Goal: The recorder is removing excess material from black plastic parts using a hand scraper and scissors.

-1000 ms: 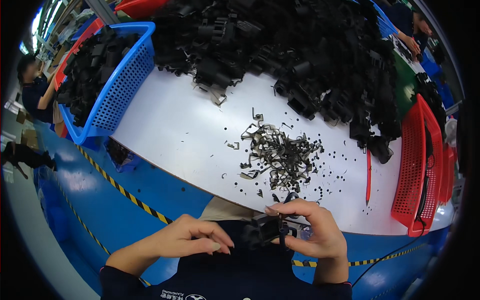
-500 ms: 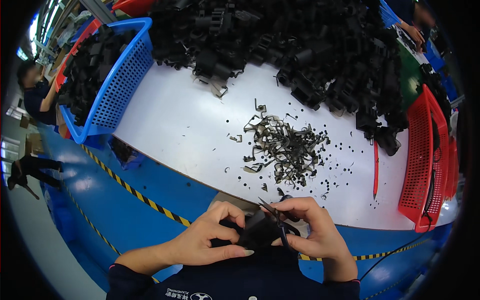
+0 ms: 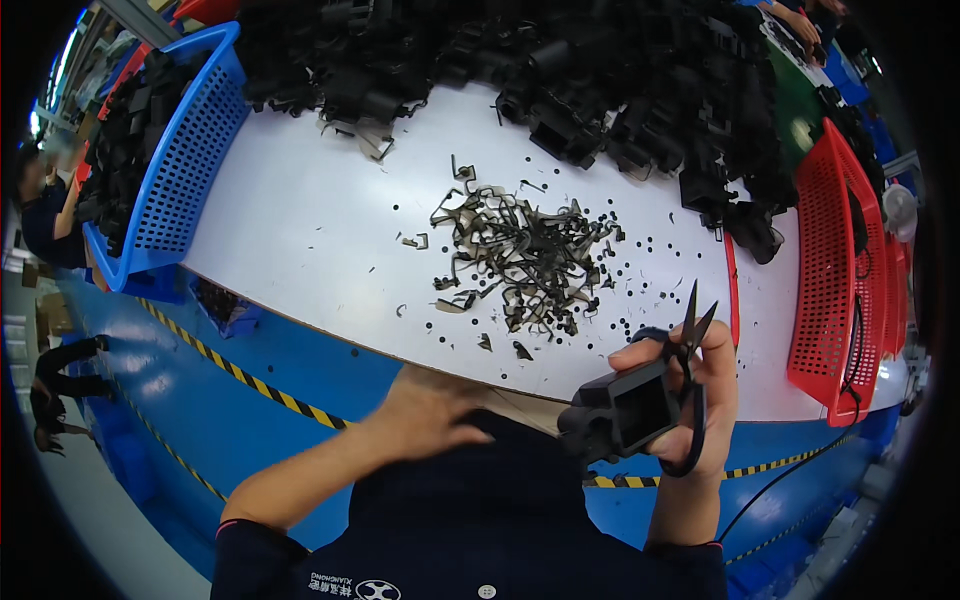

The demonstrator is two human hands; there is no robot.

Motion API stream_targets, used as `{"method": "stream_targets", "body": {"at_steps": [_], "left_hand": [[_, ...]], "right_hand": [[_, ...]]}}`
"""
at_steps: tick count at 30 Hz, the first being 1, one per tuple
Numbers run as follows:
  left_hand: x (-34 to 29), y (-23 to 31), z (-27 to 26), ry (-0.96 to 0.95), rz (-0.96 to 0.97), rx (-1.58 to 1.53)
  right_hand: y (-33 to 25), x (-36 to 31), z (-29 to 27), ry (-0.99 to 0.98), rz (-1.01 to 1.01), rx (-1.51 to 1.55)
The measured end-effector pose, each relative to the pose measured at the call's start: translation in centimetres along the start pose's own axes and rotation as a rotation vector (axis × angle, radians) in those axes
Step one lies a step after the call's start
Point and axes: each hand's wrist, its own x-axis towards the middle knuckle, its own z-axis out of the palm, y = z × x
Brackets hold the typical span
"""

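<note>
My right hand (image 3: 708,385) is closed around small scissors (image 3: 690,340) with black handles, their pointed blades up and slightly apart. The same hand holds a black plastic housing (image 3: 640,408), box-shaped with a square opening, just off the table's front edge. My left hand (image 3: 425,412), blurred by motion, is at the table edge near my body; its thumb stands apart from the fingers and nothing shows in it. Beyond the hands, a loose heap of thin dark plastic scraps (image 3: 530,255) lies on the white table (image 3: 310,230), with small black discs scattered round it.
A large pile of black plastic parts (image 3: 600,80) covers the table's far side. To the left stands a blue basket (image 3: 185,170) full of similar parts. On the right are a red basket (image 3: 830,290) and a red pen-like stick (image 3: 733,290). Other people work farther off.
My hands have parted. The right hand has moved right and up with scissors and housing, while the left has let go of the housing and shifted left. The view has shifted a little too.
</note>
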Motion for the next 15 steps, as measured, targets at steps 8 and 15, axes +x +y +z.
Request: {"method": "stream_targets", "body": {"at_steps": [8, 15], "left_hand": [[-7.6, -0.4, -5.0, 0.136, -0.194, -0.424], [-6.4, 5.9, -6.8, 0.157, 0.309, -0.992]], "right_hand": [[1.7, -1.8, 0.5, -0.107, 0.029, -0.259], [4.2, -4.5, 2.3, -0.161, 0.182, -0.179]]}}
